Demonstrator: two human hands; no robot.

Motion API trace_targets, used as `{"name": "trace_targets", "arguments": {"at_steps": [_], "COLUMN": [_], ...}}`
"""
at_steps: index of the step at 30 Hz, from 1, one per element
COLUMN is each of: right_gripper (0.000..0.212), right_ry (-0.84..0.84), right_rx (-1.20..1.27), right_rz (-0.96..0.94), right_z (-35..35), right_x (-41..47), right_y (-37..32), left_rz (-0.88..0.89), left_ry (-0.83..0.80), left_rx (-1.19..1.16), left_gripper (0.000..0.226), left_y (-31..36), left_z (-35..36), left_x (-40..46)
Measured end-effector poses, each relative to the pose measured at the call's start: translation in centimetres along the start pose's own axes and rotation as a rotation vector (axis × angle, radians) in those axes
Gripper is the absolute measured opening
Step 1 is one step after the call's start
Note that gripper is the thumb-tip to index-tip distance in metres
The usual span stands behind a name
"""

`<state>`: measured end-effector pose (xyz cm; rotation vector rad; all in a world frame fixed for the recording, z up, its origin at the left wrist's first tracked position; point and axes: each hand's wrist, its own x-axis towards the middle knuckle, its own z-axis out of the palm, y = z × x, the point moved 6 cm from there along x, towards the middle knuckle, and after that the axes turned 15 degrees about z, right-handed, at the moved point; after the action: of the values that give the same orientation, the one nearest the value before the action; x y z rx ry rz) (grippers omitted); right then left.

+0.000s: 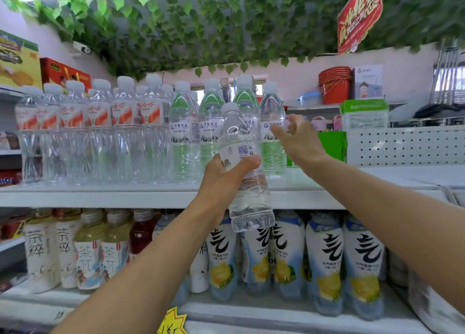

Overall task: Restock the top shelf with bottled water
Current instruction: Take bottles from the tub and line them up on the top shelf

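The left hand [227, 175] grips a clear water bottle [245, 172] around its middle, thumb across the lower edge of the white label, fingers wrapped behind. The bottle is held upright with a slight tilt, its white cap toward 12 o'clock, in front of the top shelf [125, 195]; its base hangs below the shelf's front lip, so it is not yet standing on the shelf.

The right hand [295, 138] is at 2 o'clock from the held bottle, fingers loosely spread and holding nothing. Its fingertips reach toward the green-tinted water bottle [271, 129] at the right end of the row; whether they touch it is hard to say, as the hand is a little blurred.

On the top shelf, toward 9 o'clock, stands a block of clear bottles with red-and-white labels [95, 132], and just beside them a row of green-tinted bottles with white labels [182, 129]. To the right of the last green-tinted bottle the shelf surface is bare.

On the lower shelf [276, 311], at 6 o'clock, stand blue-and-white drink bottles with yellow fruit pictures [324, 260], and at 8 o'clock tea bottles [90, 253]. Stacked red buckets [334, 84] sit at 2 o'clock in the background, and artificial green leaves [201, 24] hang at 12 o'clock.
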<state>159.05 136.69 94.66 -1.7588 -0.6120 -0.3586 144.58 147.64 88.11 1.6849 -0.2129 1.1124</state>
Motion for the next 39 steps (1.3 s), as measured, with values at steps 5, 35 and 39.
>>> {"name": "trace_targets", "arguments": {"at_steps": [5,35,39], "right_gripper": [0.049,0.031,0.031], "right_ry": [-0.487,-0.147,-0.101], "right_rx": [0.214,0.559,0.587], "right_rz": [0.049,0.057,0.031], "right_z": [0.6,-5.7,-5.9], "right_x": [-4.6,-6.8,-6.3], "right_y": [-3.8,-6.7,-7.5], "left_rz": [-0.038,0.286,0.194], "left_ry": [-0.11,-0.013,-0.076], "left_rx": [-0.128,0.492,0.278], "left_gripper": [0.01,0.079,0.07], "left_y": [0.9,2.6,1.9], "left_z": [0.9,3.5,4.0], "left_x": [-1.4,-5.5,-5.0]}}
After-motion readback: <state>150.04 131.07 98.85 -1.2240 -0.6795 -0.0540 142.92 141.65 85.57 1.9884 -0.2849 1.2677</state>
